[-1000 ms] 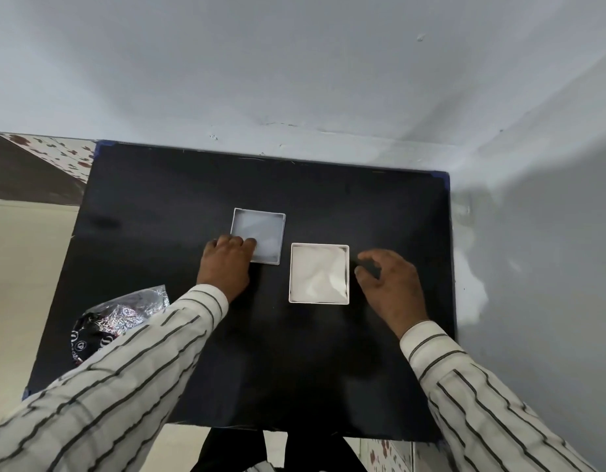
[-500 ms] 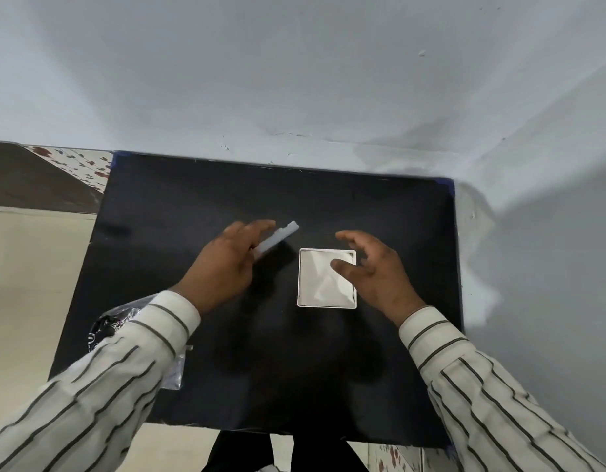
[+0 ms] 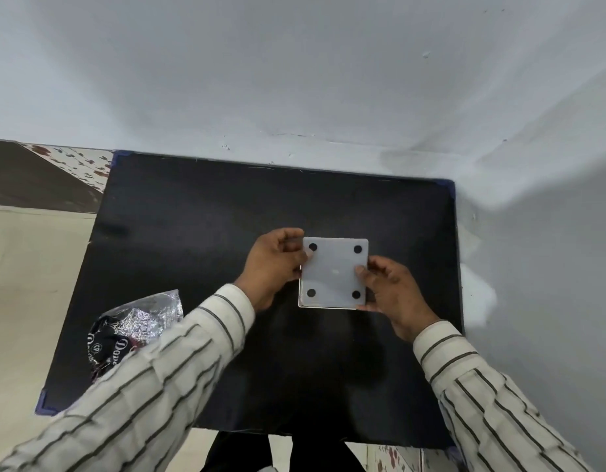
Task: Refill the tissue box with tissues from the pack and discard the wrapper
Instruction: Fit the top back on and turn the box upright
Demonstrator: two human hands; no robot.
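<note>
the black table [image 3: 199, 233] fills the middle of the view, pushed into a corner of pale wall [image 3: 294, 69], which leaves the person a bare work surface straight ahead and nothing to knock over. the two striped sleeves [image 3: 179, 369] reach in from the near edge and meet over the tissue box [image 3: 327, 306], which sits on the table slightly right of centre; only a thin pale edge of it shows along the left and near sides, because the translucent lid [image 3: 334, 271] with four dark round feet lies over it, nearly square to it. that panel looks like the box's base or cover, held flat so its rim can seat on the box walls; judging by this, the tissues are already inside and this is the closing step. the left hand [image 3: 272, 267] pinches the lid's far-left edge, thumb on top near one dark foot and fingers curled behind, likely to steer that corner. the right hand [image 3: 390, 287] grips the right edge, thumb pressed on the top face and fingers wrapped under the side, steadying lid and box together. the crumpled foil wrapper [image 3: 134, 325] lies well apart at the table's near-left, partly under the left sleeve, set aside out of the way and not yet discarded.
</note>
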